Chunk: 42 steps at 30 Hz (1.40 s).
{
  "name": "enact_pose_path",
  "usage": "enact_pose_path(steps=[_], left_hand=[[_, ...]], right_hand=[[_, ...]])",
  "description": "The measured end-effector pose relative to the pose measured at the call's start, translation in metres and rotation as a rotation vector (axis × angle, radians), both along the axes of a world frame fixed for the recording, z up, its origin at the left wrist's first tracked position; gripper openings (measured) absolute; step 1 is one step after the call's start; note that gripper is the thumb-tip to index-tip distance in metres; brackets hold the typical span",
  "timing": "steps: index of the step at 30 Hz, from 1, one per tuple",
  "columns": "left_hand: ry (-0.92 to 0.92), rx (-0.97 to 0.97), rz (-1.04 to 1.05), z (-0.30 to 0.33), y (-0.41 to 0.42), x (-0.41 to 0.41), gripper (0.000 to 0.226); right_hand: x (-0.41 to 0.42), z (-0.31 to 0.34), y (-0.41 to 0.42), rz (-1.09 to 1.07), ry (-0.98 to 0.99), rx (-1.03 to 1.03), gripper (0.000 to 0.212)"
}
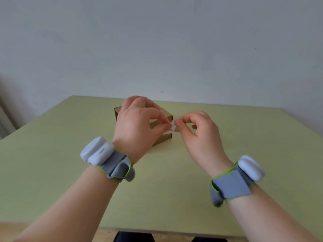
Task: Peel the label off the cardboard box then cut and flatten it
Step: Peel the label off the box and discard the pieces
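Label (170,129) crumpled, white, pinched between both hands; brown cardboard box (164,137) behind.

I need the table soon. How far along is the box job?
Early. The white label looks at least partly off: the left hand and right hand pinch it between them, beside the cardboard box. The box stands whole on the green table, so cutting and flattening remain. No cutter shows.
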<state>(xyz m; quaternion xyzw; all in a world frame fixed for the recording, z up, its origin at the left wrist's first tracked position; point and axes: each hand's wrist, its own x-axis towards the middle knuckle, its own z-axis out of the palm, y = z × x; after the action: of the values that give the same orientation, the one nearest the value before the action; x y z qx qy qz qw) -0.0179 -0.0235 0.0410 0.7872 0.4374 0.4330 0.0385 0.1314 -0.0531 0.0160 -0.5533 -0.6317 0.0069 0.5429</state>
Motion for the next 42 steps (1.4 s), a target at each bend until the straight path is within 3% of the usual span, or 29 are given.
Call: enact_pose_path(steps=[4,6,9,11,13,16,20,24,34,39,42], left_hand=[[0.02,0.044,-0.022,-0.003,0.001,0.002,0.009],[-0.002,0.143,-0.027,-0.005,-0.002,0.004,0.011],[-0.207,0.241,-0.014,0.004,-0.009,0.002,0.004],[-0.313,0.128,-0.004,0.017,-0.011,-0.002,0.011],[-0.356,-0.122,-0.051,0.022,-0.011,-0.002,0.017],[-0.396,-0.377,-0.117,0.013,-0.011,0.005,0.005],[-0.422,-0.536,-0.188,0.002,-0.015,0.01,0.021],[-0.485,-0.593,-0.208,0.0,-0.016,0.015,0.019],[-0.513,-0.425,-0.04,-0.011,-0.011,0.018,0.024],[-0.429,-0.322,0.083,-0.007,-0.009,0.017,0.026],[-0.381,-0.277,0.1,-0.008,-0.004,0.012,0.024]], right_hand=[[-0.004,0.0,0.0,0.018,-0.048,-0.036,0.017],[-0.003,0.002,0.005,0.014,0.039,-0.157,0.02],[0.013,-0.006,0.017,-0.103,0.243,-0.336,0.027],[0.018,-0.012,0.019,-0.108,0.378,-0.335,0.029],[0.012,-0.011,0.018,-0.068,0.489,-0.306,0.026],[0.001,-0.005,0.015,-0.064,0.544,-0.26,0.02],[-0.004,-0.003,0.012,-0.061,0.54,-0.195,0.018],[-0.008,-0.001,0.008,-0.051,0.559,-0.169,0.015],[-0.02,0.005,-0.011,0.228,0.775,-0.174,0.02],[-0.019,0.0,-0.012,0.302,0.88,-0.189,0.029],[-0.014,0.002,-0.012,0.236,0.759,-0.136,0.023]])
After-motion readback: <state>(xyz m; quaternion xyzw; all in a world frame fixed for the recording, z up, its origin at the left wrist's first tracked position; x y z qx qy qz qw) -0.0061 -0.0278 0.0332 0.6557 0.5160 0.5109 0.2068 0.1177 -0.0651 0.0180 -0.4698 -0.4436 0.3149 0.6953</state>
